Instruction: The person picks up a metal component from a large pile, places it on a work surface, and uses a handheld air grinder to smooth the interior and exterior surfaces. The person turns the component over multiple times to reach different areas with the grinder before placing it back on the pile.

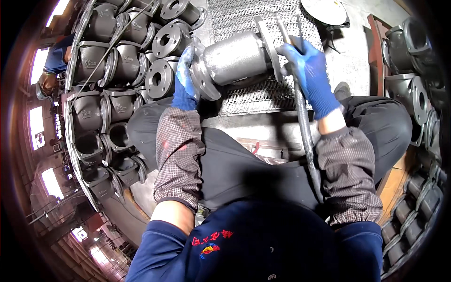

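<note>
A grey cast-metal valve body with a round flange at each end lies tilted over a metal mesh surface. My left hand, in a blue glove, grips its left flange, fingers behind the rim. Beside the right flange, my right hand, also gloved in blue, is closed around a long grey hose-like tool. The tool runs from above the hand down to my lap. Its working end and the fingertips' exact hold are partly hidden.
Stacked grey valve bodies fill a rack on the left. More flanged castings stand at the right, beside a rusty metal frame. A round white-topped stand is beyond my right hand. Another person's blue sleeve shows far left.
</note>
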`<state>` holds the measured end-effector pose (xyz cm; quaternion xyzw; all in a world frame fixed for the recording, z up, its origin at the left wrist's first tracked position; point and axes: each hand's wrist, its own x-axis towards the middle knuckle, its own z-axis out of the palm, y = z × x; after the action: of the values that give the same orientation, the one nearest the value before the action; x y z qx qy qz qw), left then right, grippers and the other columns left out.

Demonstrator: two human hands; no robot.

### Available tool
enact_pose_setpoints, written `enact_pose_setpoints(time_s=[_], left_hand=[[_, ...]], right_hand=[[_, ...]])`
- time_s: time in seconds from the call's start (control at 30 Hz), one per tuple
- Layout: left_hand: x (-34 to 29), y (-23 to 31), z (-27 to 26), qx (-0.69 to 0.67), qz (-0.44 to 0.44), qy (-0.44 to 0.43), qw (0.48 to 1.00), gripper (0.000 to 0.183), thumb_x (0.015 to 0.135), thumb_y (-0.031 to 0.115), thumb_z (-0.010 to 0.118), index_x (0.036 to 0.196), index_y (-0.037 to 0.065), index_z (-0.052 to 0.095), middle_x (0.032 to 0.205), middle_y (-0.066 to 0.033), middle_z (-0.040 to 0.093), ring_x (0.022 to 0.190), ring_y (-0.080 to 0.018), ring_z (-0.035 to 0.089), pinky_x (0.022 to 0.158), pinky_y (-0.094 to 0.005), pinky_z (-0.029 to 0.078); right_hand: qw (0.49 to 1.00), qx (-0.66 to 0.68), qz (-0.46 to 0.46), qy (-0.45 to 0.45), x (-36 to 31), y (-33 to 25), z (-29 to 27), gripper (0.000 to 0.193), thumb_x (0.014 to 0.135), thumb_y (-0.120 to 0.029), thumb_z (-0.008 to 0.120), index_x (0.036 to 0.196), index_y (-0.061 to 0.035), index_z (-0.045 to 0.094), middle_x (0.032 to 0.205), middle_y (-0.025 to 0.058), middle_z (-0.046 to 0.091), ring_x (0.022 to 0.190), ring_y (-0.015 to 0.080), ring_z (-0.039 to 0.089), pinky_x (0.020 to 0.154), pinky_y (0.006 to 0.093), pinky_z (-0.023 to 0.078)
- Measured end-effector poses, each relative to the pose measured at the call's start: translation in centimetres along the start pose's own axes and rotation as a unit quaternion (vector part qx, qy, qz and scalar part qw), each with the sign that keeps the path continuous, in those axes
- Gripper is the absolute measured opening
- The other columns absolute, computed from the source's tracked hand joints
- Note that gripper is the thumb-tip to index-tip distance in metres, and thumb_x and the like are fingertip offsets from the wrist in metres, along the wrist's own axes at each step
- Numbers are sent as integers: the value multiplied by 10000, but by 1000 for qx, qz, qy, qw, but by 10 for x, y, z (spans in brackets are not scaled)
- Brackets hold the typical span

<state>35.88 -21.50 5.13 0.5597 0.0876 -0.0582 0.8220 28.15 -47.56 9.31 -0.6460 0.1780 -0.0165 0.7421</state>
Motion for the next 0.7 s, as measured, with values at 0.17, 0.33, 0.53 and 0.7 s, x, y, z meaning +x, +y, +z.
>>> enact_pose_setpoints(time_s=[0.17, 0.33, 0.53, 0.7], left_hand=[[-8, 9, 8, -8, -40, 13, 999, 323, 888, 282, 509, 1122, 66, 561, 1103, -60, 581, 1023, -202, 556, 917, -343, 464], [-4, 6, 11, -13, -52, 53, 997, 313, 880, 269, 533, 1118, 68, 564, 1086, -58, 587, 1002, -196, 561, 898, -337, 470], [-5, 5, 12, -11, -35, 44, 998, 307, 884, 274, 537, 1109, 68, 568, 1078, -60, 594, 979, -195, 571, 881, -335, 479], [-3, 2, 8, -10, -44, 38, 998, 329, 892, 305, 535, 1119, 68, 557, 1102, -76, 589, 980, -211, 574, 881, -343, 480]], right_hand=[[996, 39, 59, -59, -71, -41, -7, 315, 851, -95, 560, 1132, 48, 562, 738, 66, 629, 474, 62, 503, 433, 189, 407], [987, 85, 127, -53, -85, 0, 2, 364, 877, -73, 544, 1208, 72, 501, 770, 84, 635, 468, 49, 486, 421, 181, 396], [987, 104, 119, -21, -77, 19, 16, 385, 886, -74, 532, 1237, 71, 470, 771, 98, 636, 467, 49, 487, 415, 184, 402], [989, 84, 119, 0, -78, 26, 20, 400, 890, -83, 542, 1265, 36, 470, 741, 71, 630, 499, 36, 488, 421, 183, 402]])
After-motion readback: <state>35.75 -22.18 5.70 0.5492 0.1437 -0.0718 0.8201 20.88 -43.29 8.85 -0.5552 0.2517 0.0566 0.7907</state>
